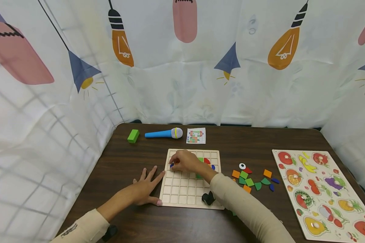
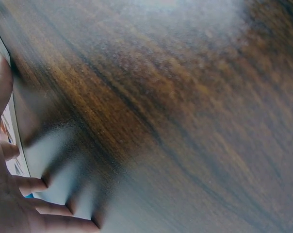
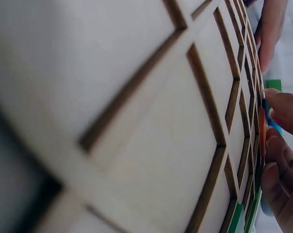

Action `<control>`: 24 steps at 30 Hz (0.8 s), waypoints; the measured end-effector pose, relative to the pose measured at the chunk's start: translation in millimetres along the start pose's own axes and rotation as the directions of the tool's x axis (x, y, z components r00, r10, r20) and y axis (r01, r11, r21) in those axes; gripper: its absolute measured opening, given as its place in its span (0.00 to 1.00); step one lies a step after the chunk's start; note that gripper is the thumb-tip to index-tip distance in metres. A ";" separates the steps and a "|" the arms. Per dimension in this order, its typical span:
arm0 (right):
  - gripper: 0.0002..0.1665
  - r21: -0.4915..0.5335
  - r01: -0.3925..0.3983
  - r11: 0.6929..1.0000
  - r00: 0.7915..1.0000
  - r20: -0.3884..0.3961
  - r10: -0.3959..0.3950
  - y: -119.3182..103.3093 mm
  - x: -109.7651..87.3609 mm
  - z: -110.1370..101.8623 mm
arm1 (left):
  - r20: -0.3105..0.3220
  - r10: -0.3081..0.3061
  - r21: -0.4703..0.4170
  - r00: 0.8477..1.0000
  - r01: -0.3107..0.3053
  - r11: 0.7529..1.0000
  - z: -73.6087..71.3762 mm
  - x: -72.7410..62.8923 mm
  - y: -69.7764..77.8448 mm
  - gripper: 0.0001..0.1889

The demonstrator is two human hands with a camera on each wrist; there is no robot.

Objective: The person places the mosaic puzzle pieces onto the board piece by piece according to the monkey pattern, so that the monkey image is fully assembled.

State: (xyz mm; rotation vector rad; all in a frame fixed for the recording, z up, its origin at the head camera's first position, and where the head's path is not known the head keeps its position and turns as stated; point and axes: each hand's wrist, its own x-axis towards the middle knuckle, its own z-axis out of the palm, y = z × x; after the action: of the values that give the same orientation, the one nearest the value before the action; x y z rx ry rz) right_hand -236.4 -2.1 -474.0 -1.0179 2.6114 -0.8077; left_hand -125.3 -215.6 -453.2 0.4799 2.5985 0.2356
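Observation:
A pale wooden grid board [image 1: 182,190] lies on the dark table. My right hand [image 1: 185,162] is over its upper left part, thumb and fingers pinching a small blue piece [image 1: 171,165] at a cell. An orange piece [image 3: 263,133] shows by those fingertips in the right wrist view. Green [image 1: 200,159], red [image 1: 207,161] and blue [image 1: 213,167] pieces sit in the board's upper right cells, partly hidden by my right arm. My left hand [image 1: 146,187] rests on the table with fingers spread, its thumb touching the board's lower left edge.
Several loose coloured pieces [image 1: 249,182] lie right of the board. Farther right is a fruit puzzle board [image 1: 319,192]. Behind the grid board are a green block [image 1: 133,136], a toy microphone [image 1: 159,134] and a pattern card [image 1: 196,135]. A patterned curtain [image 1: 182,84] borders the table.

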 end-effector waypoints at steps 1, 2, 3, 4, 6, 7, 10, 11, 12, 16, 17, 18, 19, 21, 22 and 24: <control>0.11 -0.002 -0.002 1.000 1.000 -0.002 0.002 -0.2 -0.2 0.0 | 0.000 0.000 -0.001 1.000 0.000 1.000 0.0 -0.1 0.0 0.57; 0.11 -0.004 -0.002 1.000 1.000 -0.003 0.002 -0.5 -0.4 0.0 | 0.000 0.001 -0.002 1.000 -0.001 1.000 -0.1 -0.2 0.1 0.57; 0.10 -0.010 -0.001 1.000 1.000 -0.005 0.001 -0.8 -0.6 0.0 | -0.001 0.001 -0.004 1.000 -0.001 1.000 -0.2 -0.3 0.2 0.57; 0.09 -0.014 0.002 1.000 1.000 -0.006 -0.002 -0.8 -0.8 0.2 | -0.001 0.002 -0.007 1.000 -0.002 1.000 -0.2 -0.5 0.2 0.57; 0.08 -0.026 0.006 1.000 1.000 -0.009 -0.006 -1.1 -0.9 0.1 | -0.001 0.003 -0.012 1.000 -0.003 1.000 -0.3 -0.6 0.2 0.57; 0.07 -0.033 0.009 0.999 1.000 -0.008 -0.009 -1.2 -1.0 0.1 | -0.002 0.003 -0.012 1.000 -0.003 1.000 -0.4 -0.7 0.3 0.57; 0.07 -0.033 0.014 0.999 1.000 -0.008 -0.015 -0.8 -1.3 -0.9 | -0.002 0.001 -0.008 1.000 -0.001 1.000 -0.3 -0.5 0.0 0.57; 0.07 -0.020 0.011 1.000 1.000 -0.010 -0.012 -0.5 -1.6 -1.9 | -0.002 0.000 -0.006 1.000 0.000 1.000 -0.2 -0.4 -0.2 0.57; 0.08 -0.008 0.004 1.000 1.000 -0.014 -0.004 0.7 -1.8 -2.3 | -0.002 -0.001 -0.005 1.000 0.001 1.000 -0.1 -0.3 -0.3 0.57; 0.09 0.053 -0.061 0.997 0.997 -0.035 0.063 7.5 -4.5 -7.8 | -0.001 -0.003 -0.015 1.000 0.003 1.000 -0.1 -0.1 -0.3 0.57; 0.09 0.055 -0.078 0.995 0.996 -0.041 0.081 9.9 -5.3 -9.5 | 0.000 -0.003 -0.016 1.000 0.003 1.000 -0.1 -0.1 -0.2 0.57; 0.10 0.049 -0.097 0.994 0.994 -0.043 0.099 12.3 -6.3 -11.0 | 0.000 -0.002 -0.018 1.000 0.002 1.000 -0.3 -0.2 0.0 0.56; 0.10 0.039 -0.110 0.993 0.993 -0.042 0.112 14.1 -7.5 -13.1 | 0.001 -0.002 -0.019 1.000 0.002 1.000 -0.3 -0.2 0.1 0.56; 0.10 0.008 -0.123 0.992 0.992 -0.034 0.123 17.7 -8.9 -16.4 | 0.003 -0.004 -0.019 1.000 0.004 1.000 -0.4 -0.2 0.2 0.56; 0.11 -0.017 -0.123 0.992 0.992 -0.025 0.123 18.9 -9.7 -17.8 | 0.005 -0.008 -0.017 1.000 0.008 1.000 -0.4 -0.2 0.2 0.56; 0.13 -0.055 -0.122 0.991 0.992 0.005 0.122 19.6 -11.1 -20.3 | 0.008 -0.015 -0.015 1.000 0.015 1.000 -0.5 0.0 0.1 0.57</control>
State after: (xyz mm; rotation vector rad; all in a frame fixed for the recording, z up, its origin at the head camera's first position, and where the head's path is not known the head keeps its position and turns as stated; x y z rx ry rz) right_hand -247.1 25.7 -468.3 -0.8626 2.6721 -0.7057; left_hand -125.5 -215.6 -452.7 0.4548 2.5900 0.2480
